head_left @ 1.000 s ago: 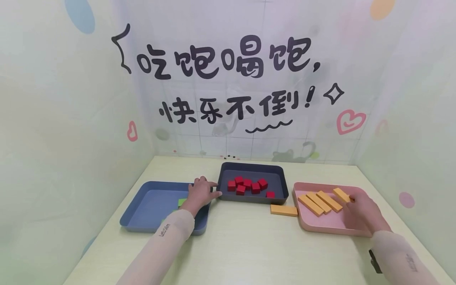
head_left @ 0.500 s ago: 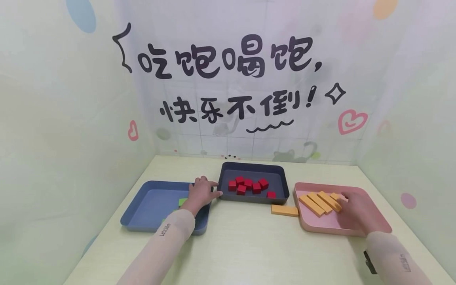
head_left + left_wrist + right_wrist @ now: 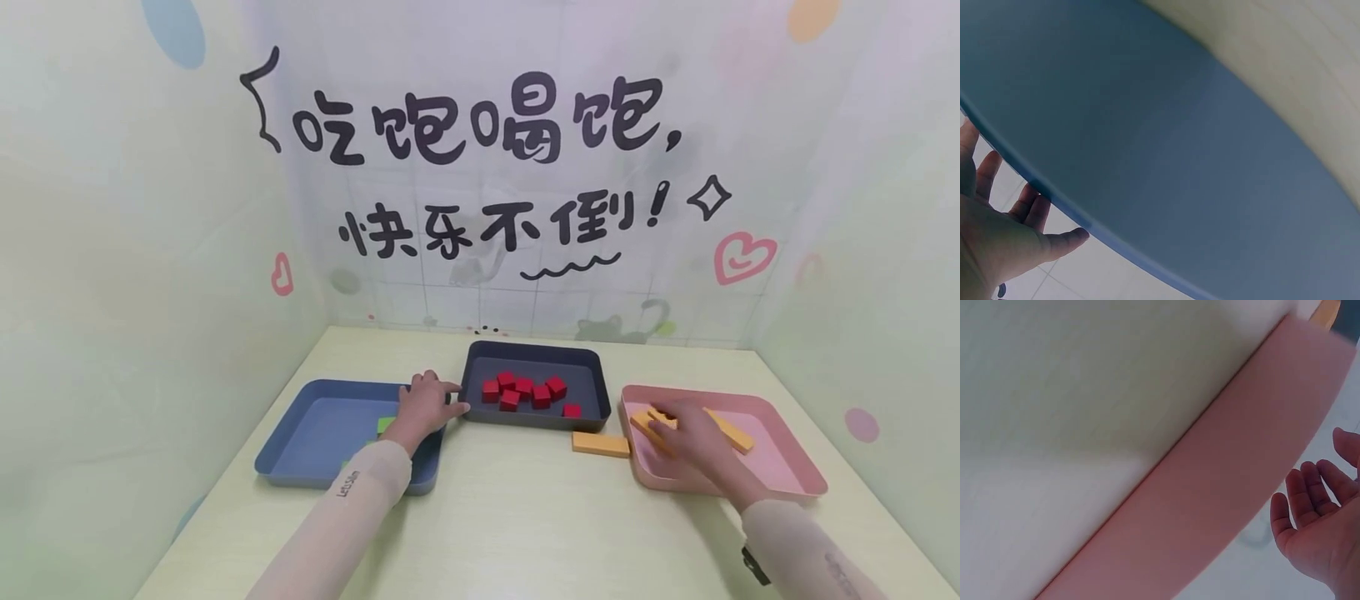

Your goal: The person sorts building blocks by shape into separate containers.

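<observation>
My right hand (image 3: 693,433) is over the pink tray (image 3: 787,442), its fingers above the orange blocks (image 3: 727,431) and partly hiding them. The right wrist view shows the loosely bent fingers (image 3: 1300,500) with nothing visible between them. At the right end of the blue tray (image 3: 300,433), my left hand (image 3: 423,408) has its fingers spread; the thumb points toward the dark tray (image 3: 532,421). Fingertips (image 3: 1035,209) of that hand appear at or beside the blue tray's rim in the left wrist view. Green blocks (image 3: 385,425) lie partly hidden under the left arm.
Several red cubes (image 3: 542,396) lie in the dark tray. One more orange block (image 3: 600,444) rests on the table (image 3: 517,517) between the dark and pink trays. Fabric walls (image 3: 487,308) enclose the table at the back and sides.
My right hand has moved left across the pink tray. The orange block it held a second ago now lies beside the others. My left hand has stayed in place.
</observation>
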`<state>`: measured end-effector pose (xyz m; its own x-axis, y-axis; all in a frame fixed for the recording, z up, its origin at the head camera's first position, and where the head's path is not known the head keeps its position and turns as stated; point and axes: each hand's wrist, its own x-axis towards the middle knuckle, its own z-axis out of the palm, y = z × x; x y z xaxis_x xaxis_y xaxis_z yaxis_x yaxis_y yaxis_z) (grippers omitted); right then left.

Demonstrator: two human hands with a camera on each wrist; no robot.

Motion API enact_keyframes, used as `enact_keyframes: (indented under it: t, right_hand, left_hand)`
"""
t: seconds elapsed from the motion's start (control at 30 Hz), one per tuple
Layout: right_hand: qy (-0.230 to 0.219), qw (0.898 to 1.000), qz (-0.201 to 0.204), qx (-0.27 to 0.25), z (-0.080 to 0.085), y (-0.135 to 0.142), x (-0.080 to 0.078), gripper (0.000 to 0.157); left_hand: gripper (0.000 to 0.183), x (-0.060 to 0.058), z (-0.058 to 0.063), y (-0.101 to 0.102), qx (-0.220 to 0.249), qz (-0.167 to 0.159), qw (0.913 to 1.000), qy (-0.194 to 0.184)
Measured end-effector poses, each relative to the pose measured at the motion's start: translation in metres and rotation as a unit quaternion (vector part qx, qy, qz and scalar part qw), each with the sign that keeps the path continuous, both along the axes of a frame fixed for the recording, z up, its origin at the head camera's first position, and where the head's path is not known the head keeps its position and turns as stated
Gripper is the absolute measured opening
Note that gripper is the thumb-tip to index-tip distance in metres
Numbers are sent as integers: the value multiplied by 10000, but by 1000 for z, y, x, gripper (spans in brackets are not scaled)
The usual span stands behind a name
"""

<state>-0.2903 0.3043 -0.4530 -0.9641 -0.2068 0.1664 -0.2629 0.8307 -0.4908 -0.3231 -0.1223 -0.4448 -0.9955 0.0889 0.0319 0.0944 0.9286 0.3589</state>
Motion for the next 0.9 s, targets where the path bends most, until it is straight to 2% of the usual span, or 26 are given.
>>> enact_keyframes:
  t: [0.07, 0.2, 0.4, 0.5, 0.63, 0.9]
  right_hand:
    - [-75, 9999, 87, -63, 0, -14, 5, 40]
    - [167, 9987, 445, 179, -2, -38, 12, 37]
    - [741, 9851, 1006, 1183, -12, -58, 14, 32]
    - [907, 9752, 1030, 1734, -18, -62, 15, 28]
    - [789, 9684, 909, 2183, -22, -66, 15, 26]
    - [578, 9693, 839, 2236, -21, -71, 17, 30]
  left_hand:
    - [47, 0, 0, 0, 14, -7, 10000, 15]
    - [47, -1, 0, 1, 32, -10, 10000, 0]
    - [46, 1, 0, 2, 8, -16, 10000, -1]
    - [46, 1, 0, 2, 7, -5, 10000, -12]
    - [46, 1, 0, 2, -9, 1, 10000, 14]
    - [47, -1, 0, 1, -19, 39, 10000, 24]
